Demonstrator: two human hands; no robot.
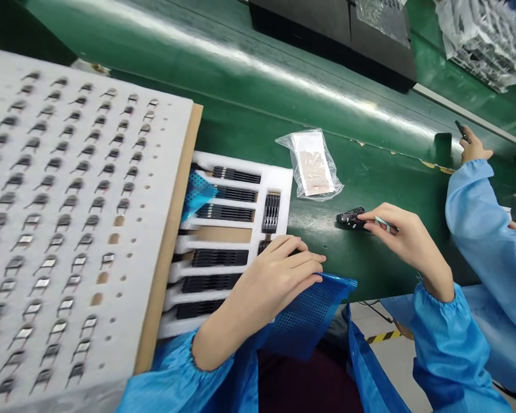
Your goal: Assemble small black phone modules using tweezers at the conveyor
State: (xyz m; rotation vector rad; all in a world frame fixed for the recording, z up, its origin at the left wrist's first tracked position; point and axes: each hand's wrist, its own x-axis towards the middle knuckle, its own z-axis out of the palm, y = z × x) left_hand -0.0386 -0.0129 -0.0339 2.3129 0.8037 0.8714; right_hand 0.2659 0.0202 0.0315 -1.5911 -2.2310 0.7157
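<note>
My right hand (pixel 402 235) is closed in a pinch, with a thin pale-green stick (pixel 385 223) showing between its fingers. Its fingertips touch one end of a small black part (pixel 351 218) lying on the green bench. My left hand (pixel 279 275) lies palm down, fingers stretched out, at the right edge of a white foam tray (pixel 286 178). Under those fingers is the upper edge of a blue perforated sheet (pixel 305 315), which hangs over the bench edge. Rows of flat black parts (pixel 221 257) fill several tray slots; one slot shows bare cardboard.
A large white foam board (pixel 172 137) with rows of small clip-like parts stands at left, partly over the tray. A clear bag with a white card (pixel 313 163) lies on the bench. Black boxes (pixel 327 34) and wrapped parts (pixel 490 40) are behind. A co-worker's hand (pixel 475 146) holds a black object.
</note>
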